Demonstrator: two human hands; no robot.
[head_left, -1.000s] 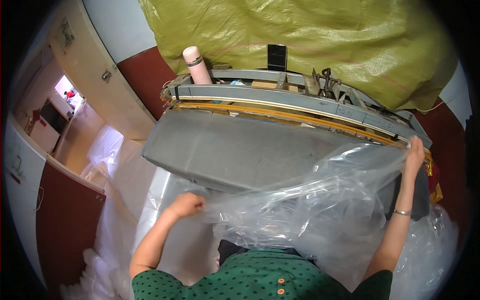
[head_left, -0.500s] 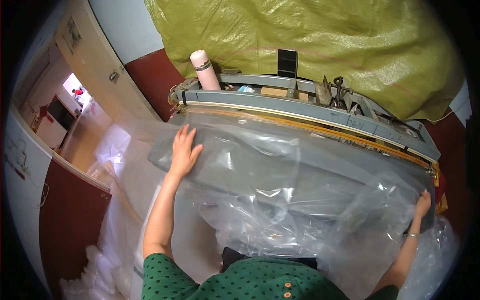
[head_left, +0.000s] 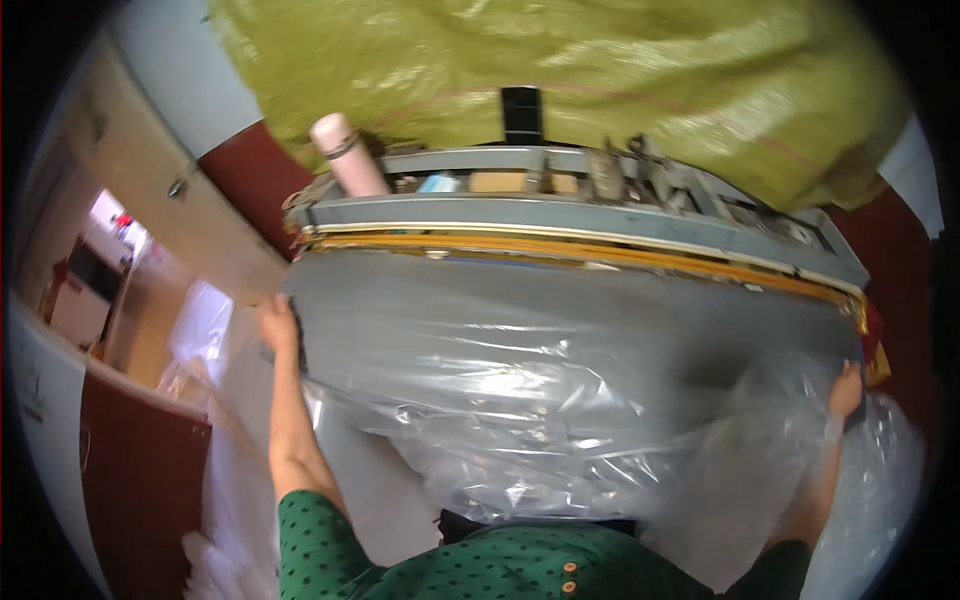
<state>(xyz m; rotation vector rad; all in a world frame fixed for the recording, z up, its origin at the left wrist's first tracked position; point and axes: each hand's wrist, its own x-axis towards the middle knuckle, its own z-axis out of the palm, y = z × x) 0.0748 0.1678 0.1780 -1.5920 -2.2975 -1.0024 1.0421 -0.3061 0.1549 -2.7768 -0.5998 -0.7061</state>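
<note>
A sheet of clear plastic film (head_left: 520,385) lies wrinkled and shiny over a grey padded surface (head_left: 400,285) in front of me, and its folds hang toward my body. My left hand (head_left: 278,325) is at the left edge of the grey surface, its fingers closed on the edge of the film; motion blurs it a little. Far to the right, my right hand (head_left: 846,388) pinches the film by the right end of the grey surface. Both arms are spread wide.
Behind the grey surface runs a grey metal frame (head_left: 480,212) with an orange strip (head_left: 560,252). A pink bottle (head_left: 350,158), a dark phone-like slab (head_left: 522,116) and metal tools (head_left: 640,165) stand along it. A yellow-green tarp (head_left: 600,60) hangs behind; an open door (head_left: 150,150) is at left.
My left hand has moved left and down from on top of the film to the left edge. The film has come nearer me, baring the grey surface's far part. The view has shifted slightly.
</note>
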